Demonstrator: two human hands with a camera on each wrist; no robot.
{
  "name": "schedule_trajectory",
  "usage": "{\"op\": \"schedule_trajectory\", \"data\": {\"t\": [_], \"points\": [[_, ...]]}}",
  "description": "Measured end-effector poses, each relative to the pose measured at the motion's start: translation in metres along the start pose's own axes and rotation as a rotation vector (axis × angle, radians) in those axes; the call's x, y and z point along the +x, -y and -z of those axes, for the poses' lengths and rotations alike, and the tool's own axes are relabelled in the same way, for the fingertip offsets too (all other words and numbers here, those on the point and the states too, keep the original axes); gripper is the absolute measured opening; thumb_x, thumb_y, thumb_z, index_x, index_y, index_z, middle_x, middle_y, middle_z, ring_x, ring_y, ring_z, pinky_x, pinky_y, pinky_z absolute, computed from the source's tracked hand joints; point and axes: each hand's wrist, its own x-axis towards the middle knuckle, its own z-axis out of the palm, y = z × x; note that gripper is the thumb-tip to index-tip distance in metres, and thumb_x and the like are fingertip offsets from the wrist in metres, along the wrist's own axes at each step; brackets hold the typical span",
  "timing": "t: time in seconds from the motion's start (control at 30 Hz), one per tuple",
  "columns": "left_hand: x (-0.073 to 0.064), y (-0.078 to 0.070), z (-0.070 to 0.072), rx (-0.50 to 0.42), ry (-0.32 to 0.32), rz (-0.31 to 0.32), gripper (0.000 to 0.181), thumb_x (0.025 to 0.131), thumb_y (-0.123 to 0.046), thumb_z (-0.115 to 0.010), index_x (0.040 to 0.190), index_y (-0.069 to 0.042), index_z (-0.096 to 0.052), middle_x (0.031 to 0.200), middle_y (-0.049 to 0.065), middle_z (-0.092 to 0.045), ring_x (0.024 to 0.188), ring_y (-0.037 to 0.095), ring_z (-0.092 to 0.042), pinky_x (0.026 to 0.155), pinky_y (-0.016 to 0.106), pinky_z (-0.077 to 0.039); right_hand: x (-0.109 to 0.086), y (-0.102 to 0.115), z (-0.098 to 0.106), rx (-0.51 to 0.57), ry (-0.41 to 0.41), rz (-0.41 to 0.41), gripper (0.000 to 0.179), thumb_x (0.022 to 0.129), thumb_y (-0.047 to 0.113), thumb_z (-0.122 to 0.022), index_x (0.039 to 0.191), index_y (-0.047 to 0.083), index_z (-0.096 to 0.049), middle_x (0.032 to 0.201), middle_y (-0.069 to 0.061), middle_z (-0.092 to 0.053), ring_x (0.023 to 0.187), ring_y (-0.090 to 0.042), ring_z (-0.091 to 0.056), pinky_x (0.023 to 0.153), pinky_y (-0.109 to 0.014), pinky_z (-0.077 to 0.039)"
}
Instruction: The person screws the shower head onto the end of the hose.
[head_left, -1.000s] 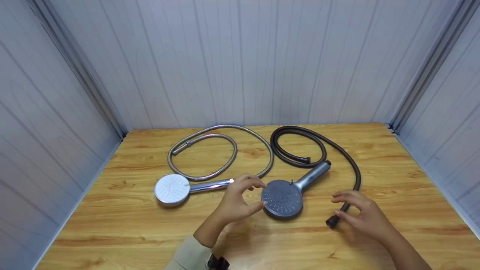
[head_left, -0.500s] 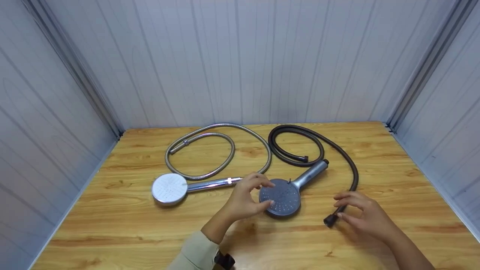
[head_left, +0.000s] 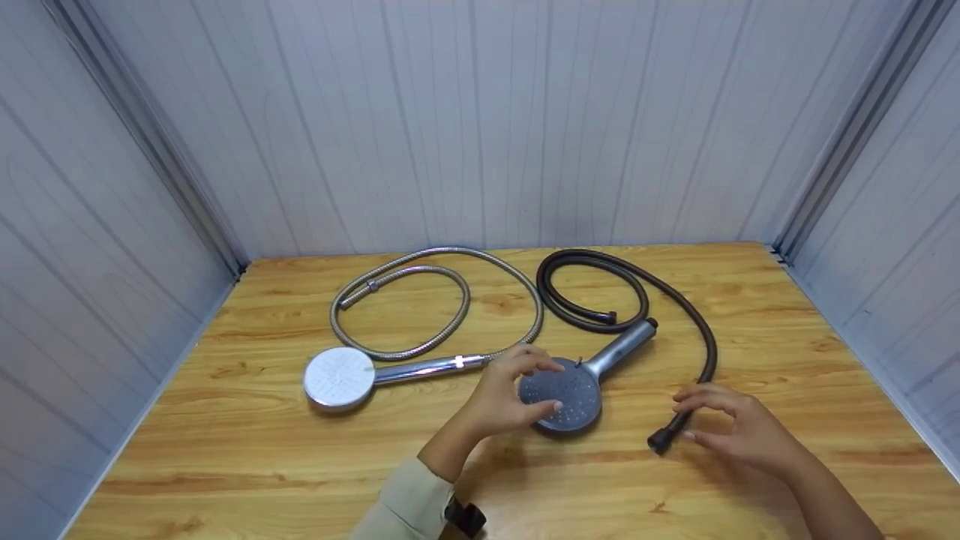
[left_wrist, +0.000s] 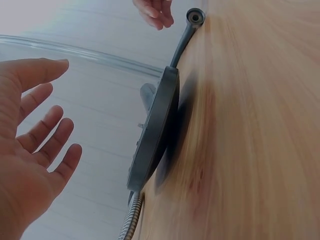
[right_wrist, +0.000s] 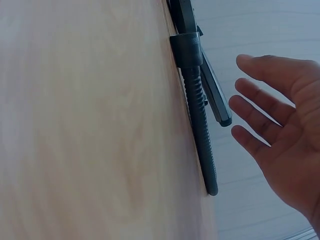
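Note:
A grey shower head (head_left: 562,397) lies face up in the middle of the table, its handle angled to the back right. Over its left part hovers my left hand (head_left: 504,394), thumb and fingers apart with nothing between them; the left wrist view shows a gap between the hand (left_wrist: 35,130) and the shower head (left_wrist: 156,130). My right hand (head_left: 742,427) is held above the near end of a black shower hose (head_left: 709,337), fingers loosely bent and holding nothing. In the right wrist view, the hose's end nut (right_wrist: 187,50) stands apart from the fingers.
To the left, a chrome shower head (head_left: 341,379) with a white face lies joined to a coiled metal hose (head_left: 540,300). The black hose coils behind the grey handle. Pale panel walls (head_left: 480,127) enclose the wooden table (head_left: 247,450) at the back and sides.
My left hand has moved right, farther over the grey shower head. The right hand has shifted slightly right along the hose end. The shower heads and hoses lie as before.

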Motion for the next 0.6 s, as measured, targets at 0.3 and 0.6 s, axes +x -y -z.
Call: {"op": "schedule_trajectory", "data": {"t": [0.3, 0.6], "points": [[0.011, 0.001, -0.014, -0.054, -0.001, -0.027, 0.037, 0.076, -0.018, -0.082, 0.11, -0.009, -0.071, 0.112, 0.0, -0.063, 0.105, 0.013, -0.054, 0.087, 0.042, -0.048, 0.004, -0.007, 0.0, 0.024, 0.052, 0.042, 0.03, 0.078, 0.009, -0.081, 0.106, 0.012, -0.073, 0.118, -0.008, -0.066, 0.123, -0.001, -0.047, 0.098, -0.008, -0.027], [0.025, 0.0, -0.034, -0.081, 0.021, 0.033, 0.038, 0.076, -0.018, -0.083, 0.112, -0.011, -0.071, 0.113, -0.001, -0.062, 0.106, 0.011, -0.054, 0.092, 0.041, -0.046, 0.008, -0.015, 0.001, 0.07, 0.177, 0.005, 0.032, 0.081, 0.015, -0.079, 0.112, 0.013, -0.072, 0.122, -0.007, -0.063, 0.12, -0.004, -0.049, 0.098, -0.01, -0.027]]}}
